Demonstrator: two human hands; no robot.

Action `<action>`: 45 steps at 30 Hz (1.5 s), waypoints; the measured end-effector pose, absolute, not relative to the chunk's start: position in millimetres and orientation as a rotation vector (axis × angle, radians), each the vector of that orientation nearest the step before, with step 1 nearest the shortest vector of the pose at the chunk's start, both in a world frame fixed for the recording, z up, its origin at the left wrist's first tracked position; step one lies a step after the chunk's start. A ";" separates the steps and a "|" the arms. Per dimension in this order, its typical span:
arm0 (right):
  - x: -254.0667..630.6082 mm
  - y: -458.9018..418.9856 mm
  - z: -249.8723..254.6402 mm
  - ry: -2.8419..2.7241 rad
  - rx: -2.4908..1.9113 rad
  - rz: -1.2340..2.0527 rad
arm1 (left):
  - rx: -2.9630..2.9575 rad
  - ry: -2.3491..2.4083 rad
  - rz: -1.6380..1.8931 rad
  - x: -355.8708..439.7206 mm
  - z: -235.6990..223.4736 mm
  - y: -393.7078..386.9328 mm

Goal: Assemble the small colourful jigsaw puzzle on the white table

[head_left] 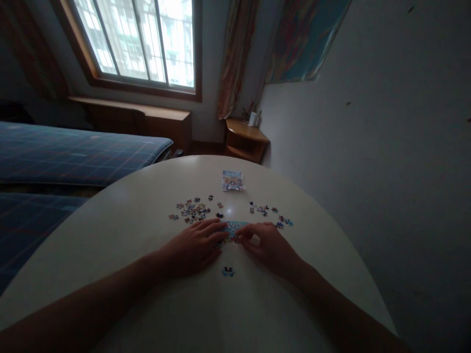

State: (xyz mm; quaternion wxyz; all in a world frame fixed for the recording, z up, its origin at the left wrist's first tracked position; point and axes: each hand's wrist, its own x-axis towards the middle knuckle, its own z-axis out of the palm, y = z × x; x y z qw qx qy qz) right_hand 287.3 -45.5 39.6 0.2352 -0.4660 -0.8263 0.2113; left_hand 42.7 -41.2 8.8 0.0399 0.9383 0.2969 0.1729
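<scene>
A small joined strip of jigsaw puzzle (235,227) lies on the round white table (147,255). My left hand (195,244) rests flat beside it, fingers stretched out and touching its left end. My right hand (268,243) is curled at its right end, fingertips pinched on the strip's lower edge; what they pinch is too small to name. Loose pieces lie in a pile (191,210) behind my left hand and in a second scatter (268,214) behind my right. A lone piece (228,271) sits between my wrists.
A small printed picture card (233,180) lies at the far side of the table. A bed with a blue checked cover (73,152) stands to the left, a wooden corner shelf (245,139) beyond the table, a bare wall to the right.
</scene>
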 end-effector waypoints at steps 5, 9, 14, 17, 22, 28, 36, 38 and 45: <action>285.8 -49.0 40.4 -2.163 -1.349 0.822 | 2.869 0.919 0.547 42.6 8.8 -41.4; 283.3 -50.3 39.0 -2.114 -1.391 0.891 | 2.890 0.929 0.510 42.8 8.6 -41.0; 280.2 -51.0 38.5 -2.122 -1.412 0.847 | 2.896 0.927 0.502 43.3 8.7 -40.7; 278.8 -51.2 41.1 -2.178 -1.436 0.727 | 2.894 0.926 0.510 43.2 9.1 -40.9; 280.8 -50.4 43.5 -2.296 -1.370 0.600 | 2.893 0.921 0.492 43.1 7.8 -40.8; 284.2 -48.7 37.0 -2.370 -1.317 0.459 | 2.861 0.921 0.566 43.4 6.7 -41.1; 283.5 -48.3 34.2 -2.423 -1.310 0.378 | 2.896 0.920 0.515 42.8 5.3 -39.3; 284.9 -48.1 34.4 -2.475 -1.259 0.329 | 2.896 0.919 0.517 43.2 5.6 -39.7; 286.7 -47.7 35.8 -2.535 -1.175 0.297 | 2.874 0.915 0.552 43.4 7.2 -40.9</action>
